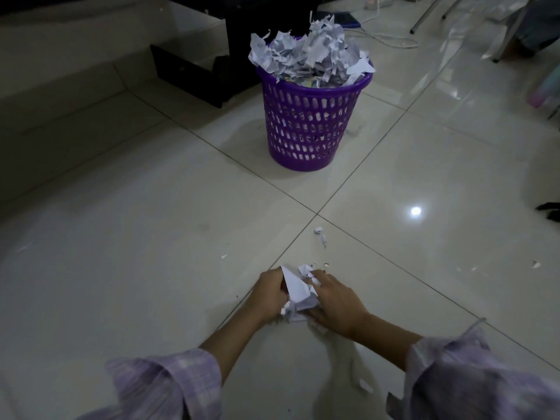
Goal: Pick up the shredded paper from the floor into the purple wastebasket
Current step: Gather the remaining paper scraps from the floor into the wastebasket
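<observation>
A purple wastebasket (306,122) with slotted walls stands on the tiled floor, heaped above its rim with torn white paper (309,53). Near the bottom centre, a small bundle of shredded paper (298,291) is pressed between my two hands on the floor. My left hand (268,297) cups it from the left and my right hand (335,301) closes on it from the right. A few small scraps (321,234) lie on the floor just beyond the hands, and another scrap (535,264) lies far right.
A black low cabinet (194,74) stands behind the basket at the left. White cables (391,37) and metal chair legs (424,16) lie at the back right. A dark object (550,209) sits at the right edge. The floor is glossy tile.
</observation>
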Demonstrator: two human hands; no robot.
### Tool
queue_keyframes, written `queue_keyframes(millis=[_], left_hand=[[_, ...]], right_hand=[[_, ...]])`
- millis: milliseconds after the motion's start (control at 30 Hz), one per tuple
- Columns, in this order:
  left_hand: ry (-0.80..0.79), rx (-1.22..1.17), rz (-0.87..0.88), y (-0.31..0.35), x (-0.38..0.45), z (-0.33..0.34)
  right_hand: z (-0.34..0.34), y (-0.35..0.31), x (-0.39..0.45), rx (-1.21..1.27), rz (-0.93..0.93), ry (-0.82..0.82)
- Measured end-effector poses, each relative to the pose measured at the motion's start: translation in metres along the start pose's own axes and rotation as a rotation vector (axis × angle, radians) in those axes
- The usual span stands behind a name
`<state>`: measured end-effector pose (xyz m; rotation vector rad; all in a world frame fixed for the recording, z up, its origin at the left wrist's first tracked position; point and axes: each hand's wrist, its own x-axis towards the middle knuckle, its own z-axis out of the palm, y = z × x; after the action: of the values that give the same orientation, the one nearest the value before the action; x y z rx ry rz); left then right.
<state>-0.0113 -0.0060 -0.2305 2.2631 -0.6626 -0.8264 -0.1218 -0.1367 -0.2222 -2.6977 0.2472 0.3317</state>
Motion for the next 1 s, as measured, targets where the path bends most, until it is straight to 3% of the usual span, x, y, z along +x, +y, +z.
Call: queue_keyframes(millis=[100,200,367,633,833,1000], left_hand=[[-0.002,-0.132,-0.005,-0.002,-0.001,-0.010],[-0.013,-0.408,-0.095,0.001,-0.004,-0.020],[-0.214,-0.748,-0.145,0.014,-0.015,-0.030],[0.194,-0.673,-0.291,0.025,-0.007,0.006],[0.298,-0.698,-0.406,0.028,0.001,0.010],[0.256,-0.886,-0.514,0.044,0.003,0.006]], right_hand=[[-0.007,0.003,0.008,-0.026,-0.020,0.028],[-0.015,0.003,0.016,-0.066,-0.011,0.017],[-0.020,0.010,0.033,-0.074,0.056,0.064],[-0.012,0.008,0.042,0.026,0.125,0.077],[-0.021,0.010,0.033,0.017,0.033,-0.161],[-0.006,0.001,0.032,0.006,0.094,0.020]])
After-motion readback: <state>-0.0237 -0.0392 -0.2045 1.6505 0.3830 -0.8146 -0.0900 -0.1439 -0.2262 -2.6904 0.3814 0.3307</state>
